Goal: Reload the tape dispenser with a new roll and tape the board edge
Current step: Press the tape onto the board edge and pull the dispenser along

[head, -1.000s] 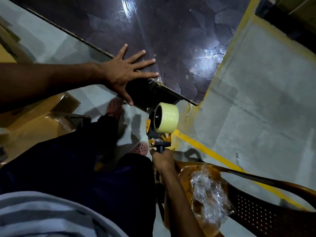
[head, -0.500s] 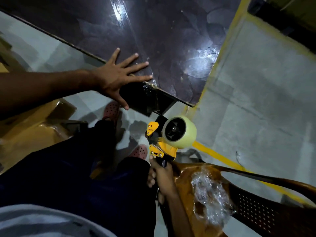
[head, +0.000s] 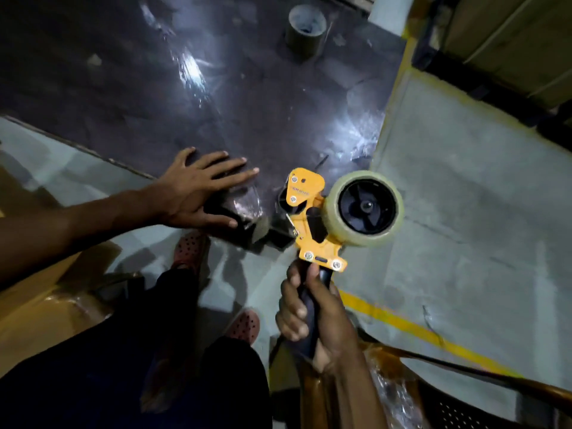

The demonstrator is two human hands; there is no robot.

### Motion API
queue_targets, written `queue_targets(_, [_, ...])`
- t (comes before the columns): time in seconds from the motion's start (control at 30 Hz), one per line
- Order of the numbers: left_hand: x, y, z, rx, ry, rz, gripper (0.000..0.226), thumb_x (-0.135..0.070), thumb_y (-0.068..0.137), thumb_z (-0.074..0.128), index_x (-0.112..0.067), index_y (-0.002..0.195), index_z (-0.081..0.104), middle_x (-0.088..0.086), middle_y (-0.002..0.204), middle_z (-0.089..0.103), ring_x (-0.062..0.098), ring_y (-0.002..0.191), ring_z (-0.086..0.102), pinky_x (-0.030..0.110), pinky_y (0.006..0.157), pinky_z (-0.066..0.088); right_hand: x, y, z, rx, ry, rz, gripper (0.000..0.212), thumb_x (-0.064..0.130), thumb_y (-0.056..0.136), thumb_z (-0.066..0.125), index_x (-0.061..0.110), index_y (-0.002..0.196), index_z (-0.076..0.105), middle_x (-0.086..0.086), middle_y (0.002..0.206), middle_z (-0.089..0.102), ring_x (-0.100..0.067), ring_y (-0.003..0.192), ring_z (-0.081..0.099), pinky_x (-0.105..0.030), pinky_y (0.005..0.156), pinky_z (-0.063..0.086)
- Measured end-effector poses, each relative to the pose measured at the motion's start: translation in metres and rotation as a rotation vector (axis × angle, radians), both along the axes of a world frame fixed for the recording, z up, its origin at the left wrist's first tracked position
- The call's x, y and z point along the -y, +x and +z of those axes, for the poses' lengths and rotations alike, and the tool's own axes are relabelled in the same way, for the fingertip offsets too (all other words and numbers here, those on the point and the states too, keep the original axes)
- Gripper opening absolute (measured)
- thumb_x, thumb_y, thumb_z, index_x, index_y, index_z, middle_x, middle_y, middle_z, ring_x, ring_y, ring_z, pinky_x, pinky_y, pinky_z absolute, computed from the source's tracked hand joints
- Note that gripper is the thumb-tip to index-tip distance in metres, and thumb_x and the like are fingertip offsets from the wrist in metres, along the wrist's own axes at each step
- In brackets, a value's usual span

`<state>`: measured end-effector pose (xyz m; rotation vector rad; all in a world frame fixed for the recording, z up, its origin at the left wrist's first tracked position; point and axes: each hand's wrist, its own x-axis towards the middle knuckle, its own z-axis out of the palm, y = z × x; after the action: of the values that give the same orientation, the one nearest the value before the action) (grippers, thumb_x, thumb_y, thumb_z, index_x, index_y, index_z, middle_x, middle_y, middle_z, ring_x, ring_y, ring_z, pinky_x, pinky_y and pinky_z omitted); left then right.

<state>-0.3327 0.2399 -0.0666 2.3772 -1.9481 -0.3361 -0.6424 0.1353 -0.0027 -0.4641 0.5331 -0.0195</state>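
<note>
left hand [head: 198,193]: I'm seeing it lying flat, fingers spread, released, pressing down on the near edge of the board [head: 216,88]; thumb is hanging over the edge.
right hand [head: 312,314]: clenching around the black handle of the tape dispenser [head: 309,218], holding it upright, off the board.
tape dispenser: orange frame, head pointing toward the board's near corner, sitting just right of the left hand; I can't tell whether the blade end is touching the board.
tape roll [head: 366,209]: pale roll sitting on the dispenser's black hub, facing the camera, hovering over the grey floor [head: 464,212] right of the board.
board: dark, glossy, lying flat on the floor; a shiny taped patch is showing at the near edge under the left fingertips.
second roll [head: 306,27]: standing on the far part of the board, well apart from both hands.
floor: yellow line [head: 411,328] running along the board's right side and past the right wrist.
chair [head: 464,397]: brown, at lower right, beside the right forearm.
</note>
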Motion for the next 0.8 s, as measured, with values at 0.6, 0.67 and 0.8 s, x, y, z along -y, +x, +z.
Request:
queue_targets(0.6, [0.138, 0.126, -0.007, -0.086, -0.053, 0.221, 0.109, -0.101, 0.076, 0.021, -0.048, 0.167, -0.006, -0.009, 0.180, 0.011, 0.025, 0.166, 0.016, 0.067, 0.128, 0.013, 0.159, 0.230, -0.048, -0.077, 0.076, -0.189, 0.051, 0.065, 0.081, 0.056, 0.014, 0.089, 0.058, -0.002, 0.066, 0.059, -0.010, 0.044, 0.055, -0.021, 0.041, 0.049])
queue_targets(0.67, [0.142, 0.129, -0.013, -0.071, -0.046, 0.221, 0.109, -0.100, 0.077, 0.024, -0.046, 0.168, -0.002, -0.010, 0.179, 0.013, 0.025, 0.166, 0.018, 0.067, 0.128, 0.013, 0.158, 0.236, -0.047, -0.147, 0.057, -0.201, 0.054, 0.067, 0.079, 0.051, 0.014, 0.087, 0.058, -0.003, 0.065, 0.059, -0.013, 0.047, 0.057, -0.024, 0.045, 0.051])
queue_targets(0.8, [0.138, 0.134, -0.023, -0.012, -0.108, 0.204, 0.107, -0.097, 0.081, 0.033, -0.039, 0.170, 0.017, -0.007, 0.177, 0.026, 0.027, 0.163, 0.028, 0.068, 0.126, 0.020, 0.152, 0.244, -0.051, -0.425, -0.168, -0.310, 0.054, 0.061, 0.086, 0.058, 0.007, 0.085, 0.058, -0.010, 0.062, 0.056, -0.024, 0.049, 0.058, -0.032, 0.050, 0.053])
